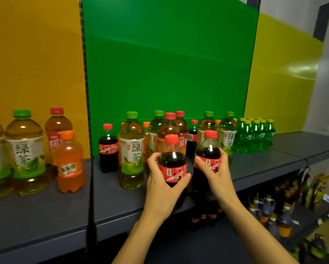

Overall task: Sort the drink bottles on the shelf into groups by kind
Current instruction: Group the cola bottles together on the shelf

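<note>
Your left hand (163,181) has its grip curled round a small cola bottle (172,162), and your right hand (216,172) grips a second cola bottle (208,149), both at the front edge of the grey shelf (45,212). Behind them, mixed tea bottles (131,149) stand before a green back panel (167,63), with an amber panel (34,54) to the left and a yellow panel (281,73) to the right.

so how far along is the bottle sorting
Early on. Done: the small green soda bottles stand grouped at the shelf's right end. In hand: the left hand grips a cola bottle, the right hand a second cola bottle. Left: a green tea, a third cola and a red-capped tea stand mixed, and an orange soda sits among teas at left.
</note>
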